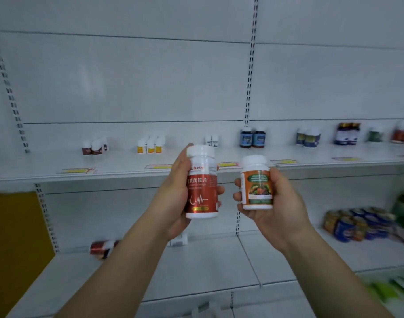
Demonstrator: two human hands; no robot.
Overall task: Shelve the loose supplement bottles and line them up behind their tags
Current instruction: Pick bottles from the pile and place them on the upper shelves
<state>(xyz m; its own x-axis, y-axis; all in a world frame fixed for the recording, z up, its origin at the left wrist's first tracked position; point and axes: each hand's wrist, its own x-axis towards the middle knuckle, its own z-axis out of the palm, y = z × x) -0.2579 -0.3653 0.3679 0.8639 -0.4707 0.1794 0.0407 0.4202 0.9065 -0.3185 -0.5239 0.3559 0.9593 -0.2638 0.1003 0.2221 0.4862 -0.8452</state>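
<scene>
Left hand (176, 193) gripping red bottle (202, 187), fingers (220, 190) wrapping round it. Right hand (279, 205) cradling orange bottle (257, 184), fingers curling on its side. Both bottles hovering upright just in front of shelf (127, 161) edge.

Risk: misreading blurry tags (78, 171) and placing behind wrong one; crowding standing bottles (94, 146) at back of shelf and toppling them.

Bare along the whole visible length, both the left forearm (118, 260) and the right forearm (334, 267), right down to the lower edge of the view. Bare as well, the left hand (173, 198) and the right hand (281, 210). Too blurred for finer marks on nails or knuckles.
</scene>
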